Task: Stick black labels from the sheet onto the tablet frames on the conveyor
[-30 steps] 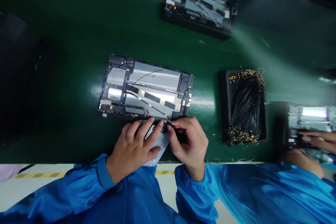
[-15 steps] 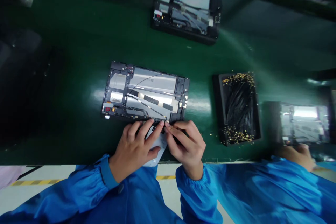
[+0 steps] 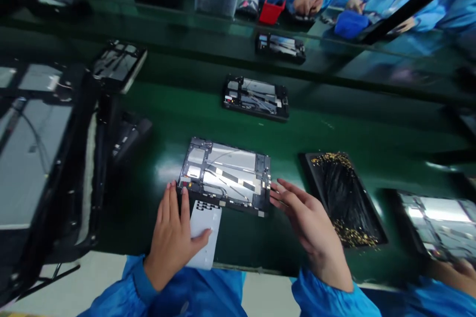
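Observation:
An opened tablet-like device [image 3: 230, 168] lies on the green table in front of me, its silver battery panels and thin black cables showing. My left hand [image 3: 173, 233] has its fingers spread, with the fingertips at the device's lower left corner and the thumb over a white card [image 3: 206, 237]. Small black pieces sit in rows at the card's top end, partly under the device's near edge. At the device's right edge is my right hand [image 3: 310, 223], fingers extended and apart, the fingertips touching or very near that edge.
To the right stands a black tray [image 3: 372, 208] of black cables with gold ends. Another open device [image 3: 256, 96] lies beyond mine. Stacked devices [image 3: 40, 143] rise at the left. A co-worker's hand [image 3: 451, 275] is at lower right; other people in blue sleeves work across the table.
The view has tilted up, showing the far side. My hands have parted from the device's near edge to its left corner and right edge. More of the white card shows.

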The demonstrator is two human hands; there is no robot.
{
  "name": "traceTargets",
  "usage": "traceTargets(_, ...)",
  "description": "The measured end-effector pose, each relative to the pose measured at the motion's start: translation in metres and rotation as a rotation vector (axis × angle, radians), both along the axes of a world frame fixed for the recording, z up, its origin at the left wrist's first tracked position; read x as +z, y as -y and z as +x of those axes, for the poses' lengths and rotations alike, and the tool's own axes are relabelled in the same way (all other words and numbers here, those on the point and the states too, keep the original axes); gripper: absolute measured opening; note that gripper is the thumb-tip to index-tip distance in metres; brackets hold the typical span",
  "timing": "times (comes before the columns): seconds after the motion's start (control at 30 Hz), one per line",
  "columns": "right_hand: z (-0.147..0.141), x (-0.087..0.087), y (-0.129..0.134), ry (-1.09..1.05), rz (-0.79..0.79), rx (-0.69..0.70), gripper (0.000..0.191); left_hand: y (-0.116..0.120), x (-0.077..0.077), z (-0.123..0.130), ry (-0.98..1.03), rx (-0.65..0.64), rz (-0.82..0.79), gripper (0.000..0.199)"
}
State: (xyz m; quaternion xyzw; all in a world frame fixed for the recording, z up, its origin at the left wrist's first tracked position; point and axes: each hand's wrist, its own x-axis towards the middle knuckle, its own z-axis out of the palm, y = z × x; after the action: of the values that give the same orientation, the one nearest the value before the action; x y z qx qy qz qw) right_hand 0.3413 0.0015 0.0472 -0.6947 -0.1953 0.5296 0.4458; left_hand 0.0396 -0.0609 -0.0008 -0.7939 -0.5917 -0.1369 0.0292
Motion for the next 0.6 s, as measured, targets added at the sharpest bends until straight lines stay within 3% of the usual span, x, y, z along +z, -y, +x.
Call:
traceTargets(0.13,-0.030,0.000,-0.013,0.003,-0.036,0.067,0.042,-0.002,0.007,-0.002,0.053,0.045,-0.033,0.109)
traceTargets(0.27,-0.043,0.000,-0.032,-0.052,0.032,0.011,0.043,0.000,0.006,-0.004,0.085,0.041,-0.007,0.102)
traceTargets(0.4,-0.059,0.003,-0.068,-0.157,0.075,-0.068,0.041,0.001,0.002,-0.007,0.087,0.008,-0.006,0.087)
traceTargets(0.5,-0.105,0.001,-0.106,-0.146,0.181,-0.245,0.029,-0.001,0.002,-0.007,0.099,-0.014,0.008,0.080)
traceTargets(0.6,-0.173,-0.010,-0.153,-0.128,0.245,-0.255,0.013,-0.004,0.002,-0.007,0.074,-0.029,0.044,0.077)
